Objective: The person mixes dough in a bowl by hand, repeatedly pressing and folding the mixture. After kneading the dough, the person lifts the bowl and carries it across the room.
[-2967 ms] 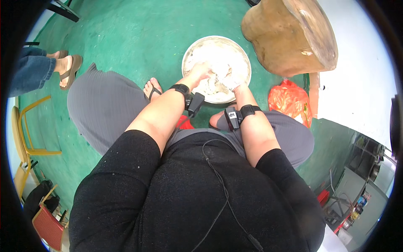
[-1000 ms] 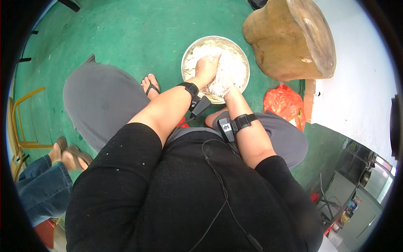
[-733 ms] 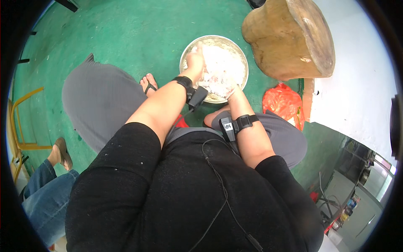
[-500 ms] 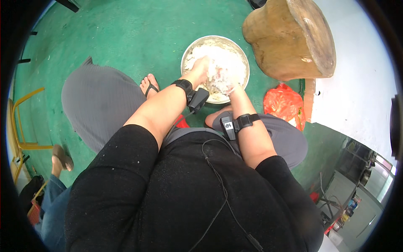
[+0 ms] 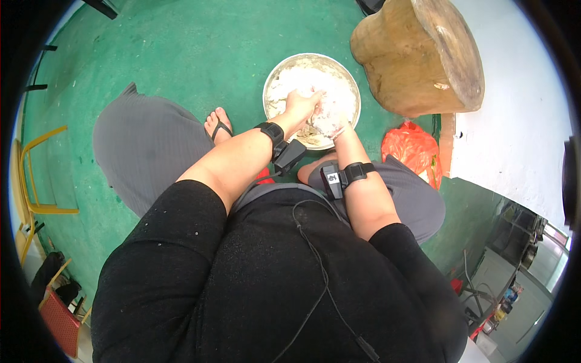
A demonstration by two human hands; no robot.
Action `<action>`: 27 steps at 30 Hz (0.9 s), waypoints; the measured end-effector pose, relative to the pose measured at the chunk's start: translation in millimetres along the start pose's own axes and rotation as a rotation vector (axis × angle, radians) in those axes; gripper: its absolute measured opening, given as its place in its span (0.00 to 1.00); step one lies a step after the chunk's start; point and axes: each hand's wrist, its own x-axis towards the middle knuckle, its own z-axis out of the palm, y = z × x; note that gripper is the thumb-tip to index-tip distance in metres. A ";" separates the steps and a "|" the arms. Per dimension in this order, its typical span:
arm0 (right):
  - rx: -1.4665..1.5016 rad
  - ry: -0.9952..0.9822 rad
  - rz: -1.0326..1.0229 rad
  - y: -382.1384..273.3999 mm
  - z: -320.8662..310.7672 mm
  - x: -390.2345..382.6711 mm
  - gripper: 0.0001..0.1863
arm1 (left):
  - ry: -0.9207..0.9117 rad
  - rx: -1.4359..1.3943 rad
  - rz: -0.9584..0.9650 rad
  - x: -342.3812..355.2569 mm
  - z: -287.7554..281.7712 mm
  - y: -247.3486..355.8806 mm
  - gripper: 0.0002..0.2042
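Observation:
A round metal basin (image 5: 357,91) stands on the floor between my feet, holding a bright white, floury, lumpy mixture (image 5: 311,71). Within its rim, my left hand (image 5: 302,106) has its fingers curled in toward the middle, pressed into the mixture. My right hand (image 5: 331,124) is at the basin's near right side, thickly coated in white paste. Its fingers are hidden by the mixture and the glare. The two hands are close together. Yellowish, wetter clumps (image 5: 310,137) show along the basin's near inner side.
A large wooden stump (image 5: 411,57) stands right of the basin, with a red plastic bag (image 5: 411,151) nearer me. My sandalled foot (image 5: 219,126) is left of the basin. A yellow chair frame (image 5: 51,210) stands far left. Dark wrist-strapped devices (image 5: 289,156) sit on my forearms.
My left hand has moved right and its fingers now show above the mixture. My right hand stays near the same spot. The other person's leg and foot at the lower left have gone from view.

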 end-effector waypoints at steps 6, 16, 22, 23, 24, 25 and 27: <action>0.131 -0.146 -0.021 -13.5 14.1 -9.6 0.25 | 0.022 0.109 0.184 13.3 -7.5 -5.2 0.08; 0.195 -0.273 0.238 -30.6 30.0 -16.2 0.29 | -0.114 -0.340 -0.294 34.4 -42.0 17.5 0.13; 0.280 -0.414 0.196 -14.5 7.4 0.5 0.21 | -0.507 -0.364 -0.422 24.2 -29.6 19.3 0.17; 0.225 -0.354 0.169 -13.2 3.7 2.3 0.20 | -0.533 -0.393 -0.444 22.5 -24.9 20.9 0.17; 0.185 -0.315 0.154 -10.9 -2.5 5.6 0.19 | -0.533 -0.392 -0.446 21.6 -21.8 23.0 0.17; 0.146 -0.286 0.137 -7.6 -8.4 9.3 0.18 | -0.459 -0.277 -0.396 21.0 -18.9 25.2 0.17; 0.089 -0.246 0.088 -3.5 -19.0 18.1 0.17 | -0.392 -0.160 -0.349 18.1 -10.6 26.5 0.17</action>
